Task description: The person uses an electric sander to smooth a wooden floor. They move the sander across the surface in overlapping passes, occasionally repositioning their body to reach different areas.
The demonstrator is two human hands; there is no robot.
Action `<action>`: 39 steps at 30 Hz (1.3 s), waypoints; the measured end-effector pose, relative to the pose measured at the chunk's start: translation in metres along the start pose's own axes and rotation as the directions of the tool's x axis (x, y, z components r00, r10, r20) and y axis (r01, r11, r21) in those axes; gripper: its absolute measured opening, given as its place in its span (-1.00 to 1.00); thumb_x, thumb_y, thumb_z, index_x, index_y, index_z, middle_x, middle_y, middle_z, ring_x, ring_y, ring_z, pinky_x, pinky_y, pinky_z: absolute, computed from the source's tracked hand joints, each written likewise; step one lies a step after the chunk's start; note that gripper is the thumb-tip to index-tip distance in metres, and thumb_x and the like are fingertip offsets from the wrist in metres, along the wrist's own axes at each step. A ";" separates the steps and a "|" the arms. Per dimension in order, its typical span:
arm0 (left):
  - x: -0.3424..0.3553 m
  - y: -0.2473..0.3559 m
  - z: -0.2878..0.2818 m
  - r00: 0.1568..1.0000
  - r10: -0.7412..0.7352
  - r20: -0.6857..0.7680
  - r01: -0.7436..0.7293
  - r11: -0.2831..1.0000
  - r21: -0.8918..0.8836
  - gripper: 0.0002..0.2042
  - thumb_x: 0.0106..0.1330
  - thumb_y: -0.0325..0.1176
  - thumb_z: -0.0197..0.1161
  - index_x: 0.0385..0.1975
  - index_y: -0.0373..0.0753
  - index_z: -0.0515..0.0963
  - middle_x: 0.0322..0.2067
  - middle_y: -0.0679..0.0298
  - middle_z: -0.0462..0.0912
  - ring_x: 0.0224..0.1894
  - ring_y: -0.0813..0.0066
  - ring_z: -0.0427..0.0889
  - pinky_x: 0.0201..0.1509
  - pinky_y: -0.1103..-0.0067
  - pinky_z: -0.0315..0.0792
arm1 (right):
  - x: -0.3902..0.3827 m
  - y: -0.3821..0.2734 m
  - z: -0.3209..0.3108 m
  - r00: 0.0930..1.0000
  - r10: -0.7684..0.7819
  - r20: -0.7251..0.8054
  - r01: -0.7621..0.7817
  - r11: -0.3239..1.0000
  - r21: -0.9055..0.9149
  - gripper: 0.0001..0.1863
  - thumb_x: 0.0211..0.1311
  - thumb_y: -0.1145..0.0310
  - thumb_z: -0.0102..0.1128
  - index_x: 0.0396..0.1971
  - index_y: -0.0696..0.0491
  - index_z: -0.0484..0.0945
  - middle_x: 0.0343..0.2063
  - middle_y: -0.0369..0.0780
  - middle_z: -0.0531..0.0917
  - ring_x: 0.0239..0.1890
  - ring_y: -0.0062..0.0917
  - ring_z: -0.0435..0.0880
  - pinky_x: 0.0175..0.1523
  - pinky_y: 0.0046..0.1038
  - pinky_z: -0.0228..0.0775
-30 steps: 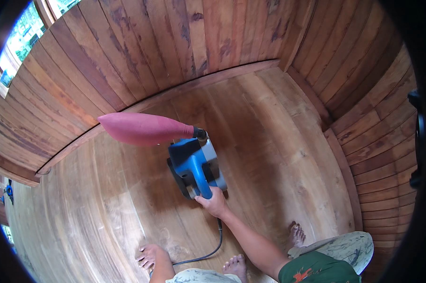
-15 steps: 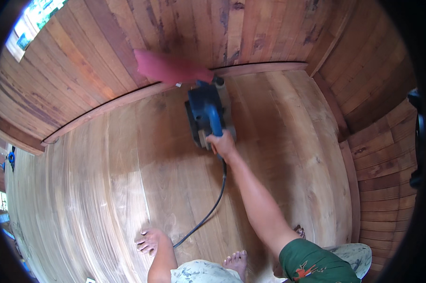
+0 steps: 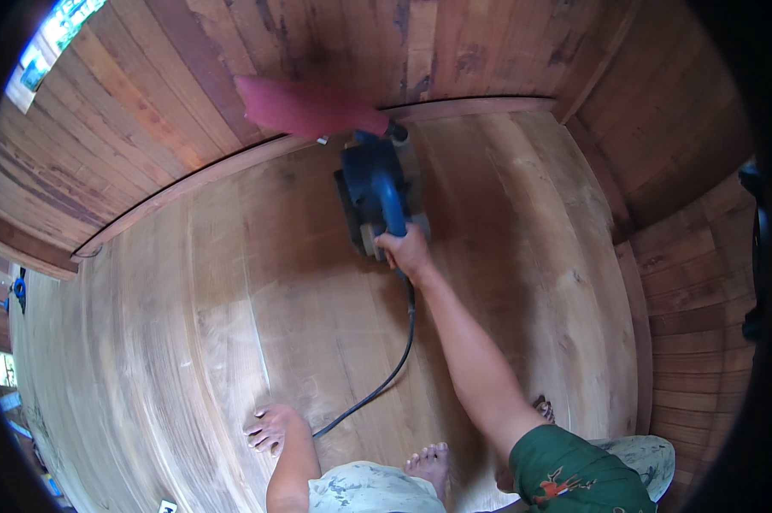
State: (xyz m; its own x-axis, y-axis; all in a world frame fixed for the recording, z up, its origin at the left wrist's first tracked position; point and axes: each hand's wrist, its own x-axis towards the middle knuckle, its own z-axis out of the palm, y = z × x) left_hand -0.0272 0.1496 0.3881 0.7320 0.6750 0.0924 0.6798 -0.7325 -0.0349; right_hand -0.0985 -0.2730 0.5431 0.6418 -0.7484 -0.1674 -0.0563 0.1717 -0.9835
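My right hand is closed round the rear handle of a blue and black belt sander, which stands on the wooden floor near the far wall. A red dust bag sticks out from the sander's far end to the left, against the foot of the wall. From the handle a dark cable curves back across the boards and passes behind my left forearm. My left hand rests on the floor at the lower left, fingers spread, with nothing in it.
A plank wall with a baseboard closes off the far side. Another plank wall stands at the right. My bare foot is on the floor near the lower edge. A small blue object lies at the far left.
The sander and its dust bag sit slightly higher in the picture, but the wall has shifted up too. My right hand keeps its grip; my left hand stays on the floor.
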 end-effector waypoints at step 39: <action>-0.010 -0.004 -0.012 0.997 -0.070 -0.030 0.070 0.997 0.017 -0.32 0.49 0.04 -0.09 0.53 -0.19 0.21 0.53 -0.05 0.18 0.56 0.00 0.18 0.45 -0.11 0.11 | 0.007 -0.003 0.024 0.995 -0.088 0.036 0.087 0.996 0.033 -0.71 0.24 0.30 0.39 -0.60 0.02 0.50 -0.70 -0.34 0.52 -0.71 -0.62 0.49 -0.57 -0.49 0.31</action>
State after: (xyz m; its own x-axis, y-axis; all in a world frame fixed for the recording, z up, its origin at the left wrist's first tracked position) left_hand -0.0376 0.1451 0.3991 0.6812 0.7215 0.1244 0.7303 -0.6816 -0.0455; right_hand -0.0755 -0.2635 0.5460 0.6714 -0.7370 -0.0773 0.0253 0.1271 -0.9916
